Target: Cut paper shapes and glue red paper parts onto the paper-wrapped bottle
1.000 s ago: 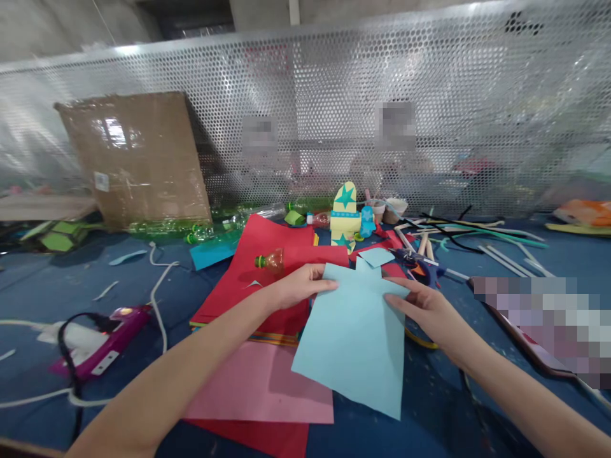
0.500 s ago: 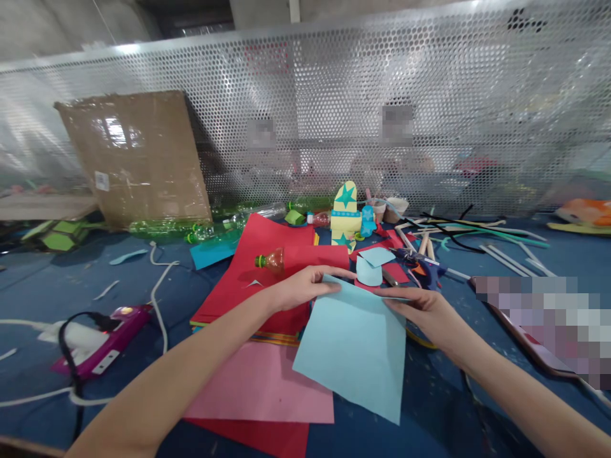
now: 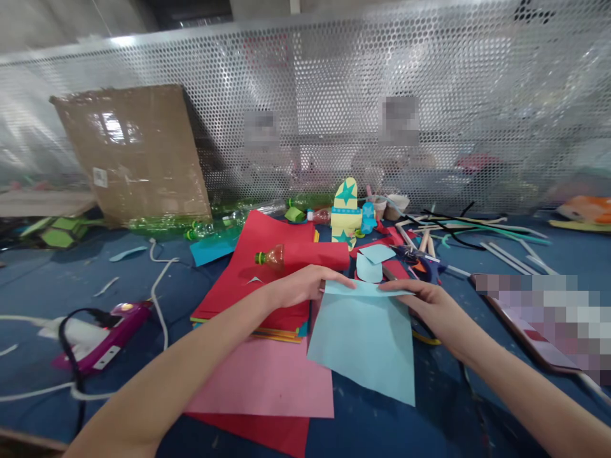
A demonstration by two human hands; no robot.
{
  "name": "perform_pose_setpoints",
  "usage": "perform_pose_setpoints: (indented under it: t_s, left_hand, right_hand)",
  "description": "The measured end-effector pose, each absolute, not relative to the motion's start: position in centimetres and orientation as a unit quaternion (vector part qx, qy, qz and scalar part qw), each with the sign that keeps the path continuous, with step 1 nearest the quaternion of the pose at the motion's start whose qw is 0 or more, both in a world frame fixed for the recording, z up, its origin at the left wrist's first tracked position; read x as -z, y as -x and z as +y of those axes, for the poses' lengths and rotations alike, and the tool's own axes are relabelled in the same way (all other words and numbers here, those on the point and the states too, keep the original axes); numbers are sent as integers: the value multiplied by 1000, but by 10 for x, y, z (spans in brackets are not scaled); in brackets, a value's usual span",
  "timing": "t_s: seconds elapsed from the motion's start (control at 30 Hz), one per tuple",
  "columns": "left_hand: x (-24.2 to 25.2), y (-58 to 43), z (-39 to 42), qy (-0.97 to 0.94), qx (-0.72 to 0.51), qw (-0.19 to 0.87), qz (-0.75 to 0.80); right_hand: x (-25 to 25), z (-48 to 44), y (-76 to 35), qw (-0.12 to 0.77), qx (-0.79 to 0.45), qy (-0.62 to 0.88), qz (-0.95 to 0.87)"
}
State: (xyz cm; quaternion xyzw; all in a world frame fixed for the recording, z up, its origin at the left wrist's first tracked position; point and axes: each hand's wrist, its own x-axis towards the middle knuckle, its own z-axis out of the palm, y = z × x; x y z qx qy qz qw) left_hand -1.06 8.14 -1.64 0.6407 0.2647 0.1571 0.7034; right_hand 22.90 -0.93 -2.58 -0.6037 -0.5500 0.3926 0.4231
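- The left hand (image 3: 298,289) is pinching the top left corner of a light blue sheet (image 3: 367,337), with thumb and fingers closed narrowly on the paper.
- The right hand (image 3: 432,305) is gripping the top right edge of the same sheet, its fingers curled around it.
- The light blue sheet is hanging between both hands just below the centre of the view. Its top edge is bending over, and its lower corner is pointing toward 5 o'clock.
- A pink sheet (image 3: 267,381) is lying flat on the blue table (image 3: 143,280) at the blue sheet's 8 o'clock, and the blue sheet's left edge is overlapping it.
- A red paper stack (image 3: 258,273) is sitting at 10 o'clock of the left hand, with a small bottle (image 3: 270,257) lying on it.
- Two blue scraps (image 3: 370,261) are resting at 12 o'clock of the held sheet, close to it.
- A yellow rocket model (image 3: 345,213) is standing upright farther out at 12 o'clock.
- A purple glue gun (image 3: 102,337) is lying well apart at 9 o'clock.
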Motion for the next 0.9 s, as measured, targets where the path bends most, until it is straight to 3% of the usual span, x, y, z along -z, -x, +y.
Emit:
perform_pose_setpoints:
  t_s: [0.1,0.3,0.63,0.9]
  left_hand:
    - [19,9,81,-702,-191,625,282]
    - [21,10,81,-750,-216,558,282]
    - [19,9,81,-769,-128,537,322]
    - [22,9,83,-774,-138,524,328]
  right_hand:
    - [20,-12,-225,411,-441,577,-551]
    - [22,-10,-221,413,-387,570,-595]
    - [33,-6,-229,390,-411,540,-622]
    - [30,-6,-229,355,-402,579,-614]
